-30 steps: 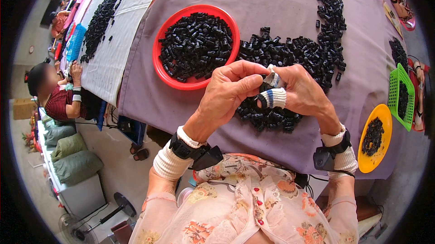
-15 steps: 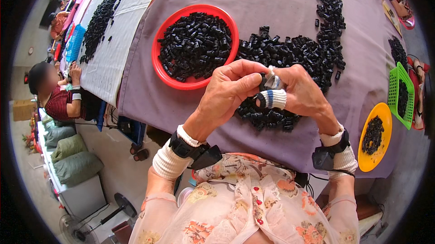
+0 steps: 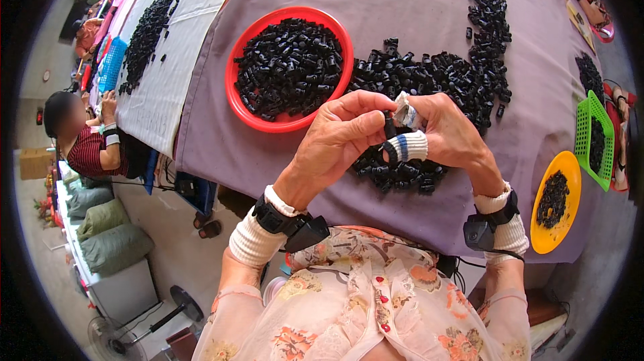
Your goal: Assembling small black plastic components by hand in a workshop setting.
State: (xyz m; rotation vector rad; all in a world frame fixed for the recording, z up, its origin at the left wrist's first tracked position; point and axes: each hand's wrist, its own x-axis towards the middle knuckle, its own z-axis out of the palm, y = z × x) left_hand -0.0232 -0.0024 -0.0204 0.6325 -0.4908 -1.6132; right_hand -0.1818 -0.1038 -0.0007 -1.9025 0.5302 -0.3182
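Over the near part of the black heap, my two hands meet. My left hand pinches a small black plastic part between thumb and forefinger. Closed against the same part from the other side is my right hand. A white knit finger cover with blue stripes wraps its thumb, and a worn greyish one covers its forefinger. My fingers hide most of the part. Beneath and beyond them spreads a heap of black plastic parts, cylinder-like pieces. Left of it, a red basin is full of similar pieces.
A yellow plate holding small dark bits lies at right, near a green basket. Purple cloth covers the table. At left, a person sits by a white-covered table with black parts and a blue basket.
The fingers of my right hand have shifted slightly around the black part, and more of it shows upright between my hands. At left, the other person's hands have moved slightly.
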